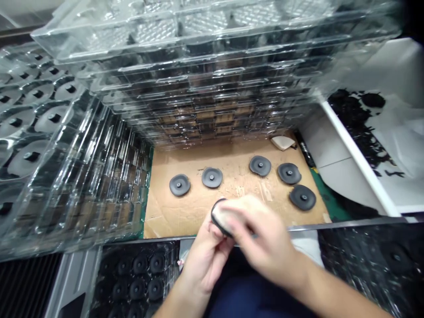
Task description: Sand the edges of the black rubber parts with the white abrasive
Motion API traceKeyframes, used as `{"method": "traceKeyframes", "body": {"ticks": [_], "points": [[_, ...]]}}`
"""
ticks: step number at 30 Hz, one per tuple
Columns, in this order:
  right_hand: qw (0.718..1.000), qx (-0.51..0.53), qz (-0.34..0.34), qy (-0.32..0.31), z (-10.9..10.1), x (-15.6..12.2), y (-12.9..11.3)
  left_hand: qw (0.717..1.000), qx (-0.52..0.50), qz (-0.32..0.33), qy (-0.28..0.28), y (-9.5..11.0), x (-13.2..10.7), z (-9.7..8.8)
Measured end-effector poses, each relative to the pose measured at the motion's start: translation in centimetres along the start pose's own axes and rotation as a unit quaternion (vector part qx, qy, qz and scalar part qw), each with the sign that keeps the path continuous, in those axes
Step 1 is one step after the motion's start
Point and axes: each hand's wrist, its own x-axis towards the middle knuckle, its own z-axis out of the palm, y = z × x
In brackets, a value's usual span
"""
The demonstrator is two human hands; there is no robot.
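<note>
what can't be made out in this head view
Head view:
- black disc: mostly covered by the blurred right hand, whose grip is unclear; the left hand holds it from below.
- stacked clear trays: contents lost in glare and blur.
- black scraps, right side: too blurred to identify.

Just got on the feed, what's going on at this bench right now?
A person holds one round black disc in both hands, left hand below, right hand over it, blurred. Five more discs lie apart on the cardboard sheet. Stacks of clear trays stand behind and to the left.
</note>
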Motion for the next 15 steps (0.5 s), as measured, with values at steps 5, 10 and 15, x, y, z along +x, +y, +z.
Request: {"method": "traceKeyframes", "body": {"ticks": [5, 10, 15], "points": [[0.989, 0.037, -0.021, -0.145, 0.1, 1.1, -1.6, 0.996, 0.079, 0.010, 0.028, 0.0, -0.5, 0.7], [0.993, 0.014, -0.120, -0.002, 0.1, 0.2, -1.2, 0.995, 0.098, 0.007, 0.032, 0.0, -1.0, 1.3], [0.994, 0.053, -0.037, -0.092, -0.6, -0.4, -1.4, 0.993, 0.117, -0.007, 0.008, -0.1, -1.1, 1.6]]}}
